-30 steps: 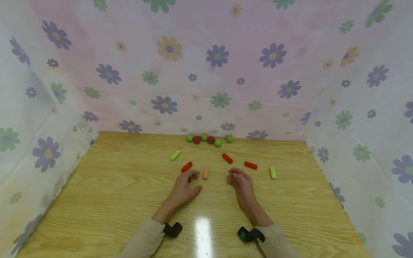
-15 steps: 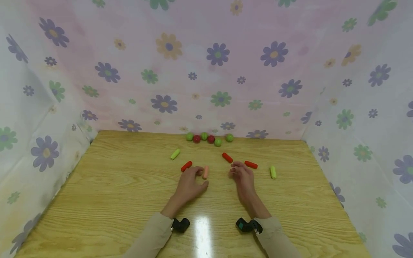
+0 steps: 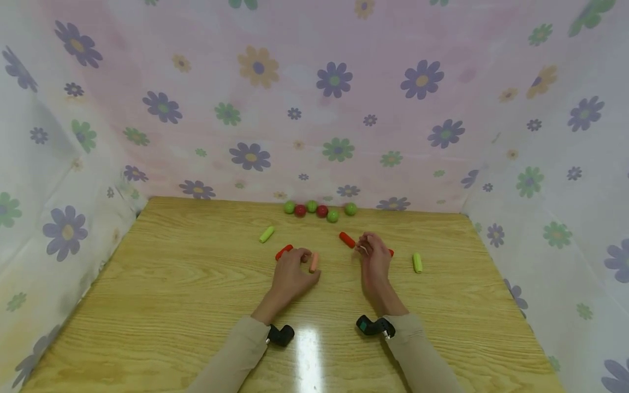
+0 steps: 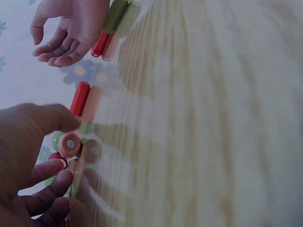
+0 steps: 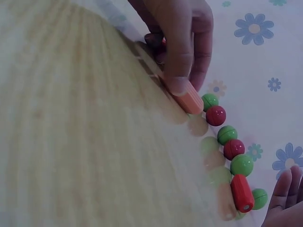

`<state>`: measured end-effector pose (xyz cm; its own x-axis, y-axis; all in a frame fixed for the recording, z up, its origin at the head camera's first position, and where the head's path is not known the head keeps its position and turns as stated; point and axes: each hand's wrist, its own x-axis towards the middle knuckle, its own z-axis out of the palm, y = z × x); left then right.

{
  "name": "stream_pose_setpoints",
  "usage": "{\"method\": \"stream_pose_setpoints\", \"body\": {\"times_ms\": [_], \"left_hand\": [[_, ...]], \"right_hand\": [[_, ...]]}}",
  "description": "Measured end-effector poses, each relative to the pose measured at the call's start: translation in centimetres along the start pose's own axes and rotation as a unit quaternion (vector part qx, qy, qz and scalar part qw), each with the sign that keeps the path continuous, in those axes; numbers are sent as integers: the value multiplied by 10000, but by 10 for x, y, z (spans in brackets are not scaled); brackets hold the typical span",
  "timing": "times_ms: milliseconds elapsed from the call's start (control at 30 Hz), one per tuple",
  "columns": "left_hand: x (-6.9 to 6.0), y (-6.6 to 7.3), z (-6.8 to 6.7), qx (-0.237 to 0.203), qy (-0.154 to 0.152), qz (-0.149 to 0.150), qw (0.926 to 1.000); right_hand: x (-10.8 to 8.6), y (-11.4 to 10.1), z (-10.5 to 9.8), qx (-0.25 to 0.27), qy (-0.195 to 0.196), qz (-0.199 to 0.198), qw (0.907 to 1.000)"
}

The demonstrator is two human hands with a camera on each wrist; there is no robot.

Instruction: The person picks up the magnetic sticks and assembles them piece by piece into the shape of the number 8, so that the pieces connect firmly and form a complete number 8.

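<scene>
My left hand (image 3: 291, 275) is around a short salmon-pink stick (image 3: 314, 262), thumb on the near side and fingers on the far side. In the left wrist view a gap shows between the thumb and the stick's round end (image 4: 71, 144), which has a pale disc in its middle. A red stick (image 3: 283, 251) lies just beyond that hand, partly hidden by it. Holding nothing, my right hand (image 3: 376, 265) hovers with relaxed fingers beside another red stick (image 3: 346, 239). It mostly covers a third red stick (image 3: 391, 252).
Several green and dark red balls (image 3: 321, 211) stand in a row at the wooden table's (image 3: 196, 305) back edge. One yellow-green stick (image 3: 267, 234) lies at left, another yellow-green stick (image 3: 417, 263) at right. A flowered cloth (image 3: 295, 109) hangs around the back and sides.
My left hand has moved right and forward, bringing thumb and fingers around the salmon-pink stick. My right hand has shifted forward and slightly right, now covering most of one red stick.
</scene>
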<state>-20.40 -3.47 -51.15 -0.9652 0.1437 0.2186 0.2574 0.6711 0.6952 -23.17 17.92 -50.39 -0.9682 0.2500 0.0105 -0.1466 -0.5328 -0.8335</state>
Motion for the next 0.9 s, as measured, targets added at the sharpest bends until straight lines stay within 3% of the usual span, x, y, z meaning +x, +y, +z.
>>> {"method": "stream_pose_setpoints", "body": {"times_ms": [267, 467, 600, 767, 867, 900], "left_hand": [[4, 0, -2, -233, -53, 94, 9997], [6, -1, -4, -408, -433, 298, 9978], [8, -2, -1, -443, -682, 446, 9957], [12, -3, 3, -504, -847, 541, 9937], [15, -4, 3, -591, -893, 516, 9929], [16, -4, 3, -638, -908, 506, 9925]], "right_hand": [[25, -5, 9, -234, 62, -408, 9989], [47, -9, 11, -506, 42, -757, 9958], [60, -10, 11, -1158, -90, -869, 9894], [79, -12, 12, -2259, -484, -793, 9697], [88, -14, 12, -3035, -790, -649, 9473], [91, -14, 12, -3372, -891, -635, 9350]]}}
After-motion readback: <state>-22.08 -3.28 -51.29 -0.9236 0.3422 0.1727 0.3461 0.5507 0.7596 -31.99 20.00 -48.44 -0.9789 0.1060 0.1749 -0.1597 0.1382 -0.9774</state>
